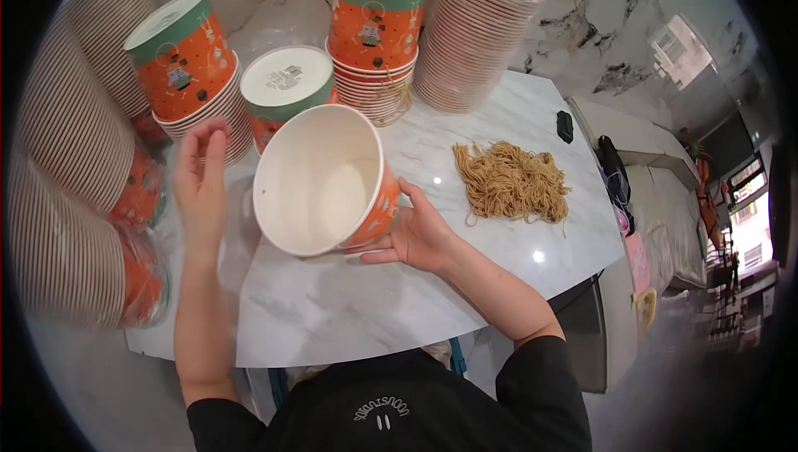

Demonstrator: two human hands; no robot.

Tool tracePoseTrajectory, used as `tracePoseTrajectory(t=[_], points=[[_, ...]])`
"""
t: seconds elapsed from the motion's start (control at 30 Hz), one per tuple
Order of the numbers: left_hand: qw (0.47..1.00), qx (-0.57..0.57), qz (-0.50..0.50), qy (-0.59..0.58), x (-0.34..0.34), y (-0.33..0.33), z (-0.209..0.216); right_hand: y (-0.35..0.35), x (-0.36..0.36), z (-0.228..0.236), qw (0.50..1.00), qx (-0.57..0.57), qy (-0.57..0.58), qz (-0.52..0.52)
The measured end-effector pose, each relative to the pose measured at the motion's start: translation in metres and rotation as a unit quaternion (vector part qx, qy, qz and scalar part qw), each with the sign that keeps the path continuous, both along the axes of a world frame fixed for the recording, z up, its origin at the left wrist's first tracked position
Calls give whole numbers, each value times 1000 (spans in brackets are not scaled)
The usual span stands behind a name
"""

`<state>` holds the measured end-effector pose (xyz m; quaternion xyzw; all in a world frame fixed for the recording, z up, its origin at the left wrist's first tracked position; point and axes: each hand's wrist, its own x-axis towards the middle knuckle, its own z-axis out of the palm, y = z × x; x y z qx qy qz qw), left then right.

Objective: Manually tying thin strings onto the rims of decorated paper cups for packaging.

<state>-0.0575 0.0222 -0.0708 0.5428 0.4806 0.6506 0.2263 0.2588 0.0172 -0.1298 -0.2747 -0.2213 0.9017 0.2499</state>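
Observation:
My right hand (407,232) holds a large paper tub (278,153) from its right side, thumb up against the wall and fingers spread beneath. The tub is tilted, its open mouth toward me; inside it is white, outside orange. My left hand (202,161) is raised just left of the rim, apart from the tub. Its fingers are loosely bent and nothing shows in them. Behind the tub stand upside-down nested tubs: a short stack (287,78) right behind, a taller one (179,69) at left and another (374,28) at right, with thin tan loops hanging about its rims.
A tangled heap of thin tan strands, like rubber bands (511,182), lies on the white marbled table (332,311) at right. Tall wrapped tub stacks (75,236) line the left side; another (482,28) stands at the back. A small black object (564,126) lies near the right edge.

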Motion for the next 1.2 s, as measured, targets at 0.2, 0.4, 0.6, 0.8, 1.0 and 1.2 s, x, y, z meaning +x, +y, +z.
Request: tracePoseTrajectory(t=[0.2, 0.4, 0.6, 0.8, 1.0, 1.2], points=[[872, -37, -276, 402, 53, -56, 94, -1, -5, -15, 992, 60, -103, -39], [795, -117, -378, 459, 79, -79, 78, 8, 20, 13, 616, 536, -554, -164], [819, -79, -370, 431, 82, -70, 66, 43, 75, -22, 294, 554, -754, -193], [840, -96, -306, 438, 63, -59, 78, 47, 76, -17, 342, 504, -784, -123], [883, -88, -288, 361, 46, -56, 84, 42, 52, 19, 390, 688, -546, -276], [945, -111, -269, 149, 71, -62, 82, -13, -11, 112, 694, 632, -259, -228]])
